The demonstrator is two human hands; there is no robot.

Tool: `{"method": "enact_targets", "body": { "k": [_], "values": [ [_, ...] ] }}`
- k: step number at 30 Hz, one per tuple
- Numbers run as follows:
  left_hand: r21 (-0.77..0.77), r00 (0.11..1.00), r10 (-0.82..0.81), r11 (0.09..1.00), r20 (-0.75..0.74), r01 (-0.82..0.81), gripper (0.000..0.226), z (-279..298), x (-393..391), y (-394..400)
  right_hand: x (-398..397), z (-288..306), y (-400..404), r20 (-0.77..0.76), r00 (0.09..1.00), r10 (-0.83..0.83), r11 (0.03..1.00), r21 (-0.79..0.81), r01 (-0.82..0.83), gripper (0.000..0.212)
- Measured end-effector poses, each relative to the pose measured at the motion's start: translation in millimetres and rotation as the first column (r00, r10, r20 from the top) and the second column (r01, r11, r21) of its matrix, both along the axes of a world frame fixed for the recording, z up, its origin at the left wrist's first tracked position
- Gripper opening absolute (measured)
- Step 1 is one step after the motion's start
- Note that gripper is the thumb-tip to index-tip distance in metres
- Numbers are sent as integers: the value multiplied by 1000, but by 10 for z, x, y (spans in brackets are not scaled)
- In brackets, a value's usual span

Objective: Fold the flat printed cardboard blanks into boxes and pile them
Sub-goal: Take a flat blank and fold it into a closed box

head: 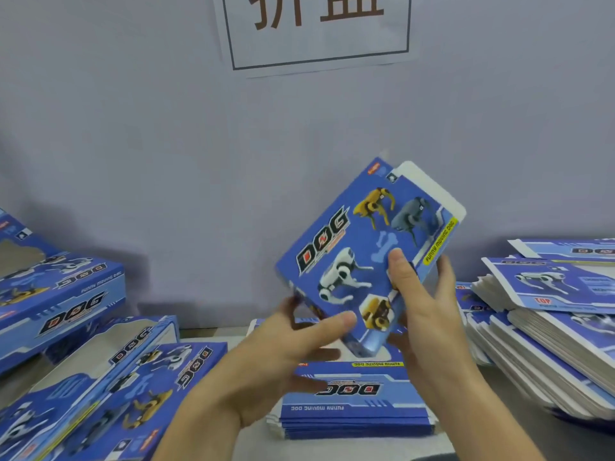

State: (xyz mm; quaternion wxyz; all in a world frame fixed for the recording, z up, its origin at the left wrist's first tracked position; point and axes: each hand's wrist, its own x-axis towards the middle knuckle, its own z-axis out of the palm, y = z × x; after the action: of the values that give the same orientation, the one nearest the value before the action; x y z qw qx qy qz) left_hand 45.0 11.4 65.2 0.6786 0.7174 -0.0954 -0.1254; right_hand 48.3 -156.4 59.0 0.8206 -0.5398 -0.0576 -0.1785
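Cardboard blank (362, 257), blue and printed with toy robot dogs and the word DOG, is held up in the air at the middle of the head view, above the table (253, 442) and in front of the pale wall. It looks partly opened into a sleeve rather than flat: a white flap (429, 188) stands out at its upper end, unfolded. Its long axis runs from about 7 o'clock up to 1 o'clock, the flap end pointing away toward the wall and the printed face turned to the person.

The left hand (286, 354) grips the lower end, thumb lying across the printed face and fingers curled behind. The right hand (422, 304) pinches the right edge, thumb on the front, fingers wrapped round the back.

I would judge this the shaping step: squaring the sleeve before closing its ends. The next move probably calls for tucking the white flap in while one hand keeps the body square.

At 6 o'clock lies a small stack of flat blanks (352, 404); at 3 o'clock a taller, slumping stack of blanks (545, 331); at 8 o'clock the folded boxes (76, 331) are piled loosely.
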Motion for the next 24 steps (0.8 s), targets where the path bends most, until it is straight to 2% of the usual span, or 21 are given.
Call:
{"method": "enact_targets", "body": {
  "k": [2, 4, 6, 7, 9, 11, 12, 14, 17, 20, 24],
  "values": [
    [62, 991, 132, 989, 30, -134, 89, -8, 17, 22, 7, -16, -64, -14, 1000, -1, 999, -34, 1, 77],
    [-13, 940, 336, 942, 59, -336, 105, 24, 65, 78, 21, -31, -138, -77, 997, 9, 995, -94, -16, 87],
    [-139, 881, 457, 886, 120, -441, 102, 29, 117, 168, 8, -42, -224, -148, 988, 47, 964, -251, -83, 95],
    [-199, 866, 476, 874, 155, -444, 95, 22, 127, 196, -11, -50, -255, -175, 980, 99, 918, -364, -158, 96],
    [-314, 883, 440, 872, 167, -375, 77, 22, 135, 225, -54, -69, -269, -247, 931, 268, 765, -532, -361, 88],
    [-415, 902, 400, 857, 162, -306, 64, 5, 132, 226, -74, -103, -219, -304, 863, 404, 670, -544, -505, 80],
    [-422, 893, 411, 854, 185, -305, 61, 0, 131, 221, -69, -124, -183, -305, 859, 412, 659, -552, -512, 75],
    [-395, 867, 439, 859, 236, -327, 51, -14, 134, 179, -21, -164, -100, -254, 902, 349, 714, -551, -432, 64],
    [-336, 855, 435, 879, 281, -337, 43, -43, 133, 58, 28, -190, 22, -92, 970, 223, 832, -501, -239, 64],
    [-283, 820, 458, 883, 342, -375, 48, -67, 107, -70, 40, -218, 86, 82, 989, 125, 899, -431, -78, 61],
    [-368, 733, 538, 837, 417, -405, 55, -93, 104, -113, 39, -236, 95, 186, 979, 88, 940, -341, -20, 64]
  ]
}}
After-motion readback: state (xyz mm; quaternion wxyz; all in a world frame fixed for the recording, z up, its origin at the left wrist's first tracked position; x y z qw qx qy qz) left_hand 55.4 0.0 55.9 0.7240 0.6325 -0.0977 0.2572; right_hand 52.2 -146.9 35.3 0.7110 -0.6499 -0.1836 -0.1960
